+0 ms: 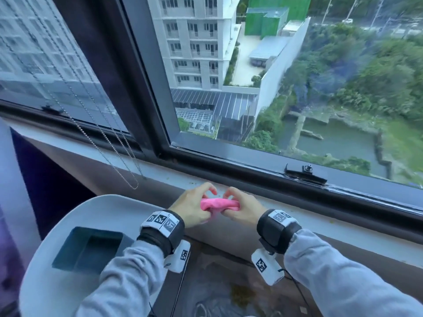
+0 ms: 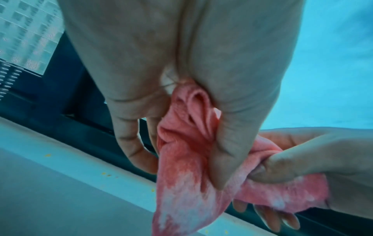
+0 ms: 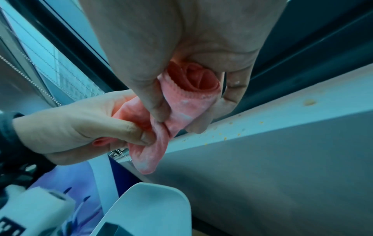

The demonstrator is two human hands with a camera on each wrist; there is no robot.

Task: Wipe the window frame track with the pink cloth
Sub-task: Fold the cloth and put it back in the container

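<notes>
Both my hands hold the bunched pink cloth [image 1: 218,204] between them, just above the pale window sill [image 1: 320,216]. My left hand [image 1: 194,207] pinches the cloth's left end between thumb and fingers. On the other end, my right hand [image 1: 241,208] grips with curled fingers. In the left wrist view the cloth [image 2: 181,151] hangs from my left hand [image 2: 171,63], and my right hand [image 2: 322,151] clasps its far part. The right wrist view has the cloth [image 3: 185,102] rolled inside my right hand [image 3: 181,39], with my left hand [image 3: 70,127] pinching it. The dark window frame track [image 1: 251,175] runs just beyond the hands.
A bead chain [image 1: 114,145] hangs over the sill at the left. A black window latch [image 1: 304,173] sits on the frame to the right. Yellow crumbs [image 3: 308,102] dot the sill. A white rounded object with a dark square recess [image 1: 91,250] stands below my left arm.
</notes>
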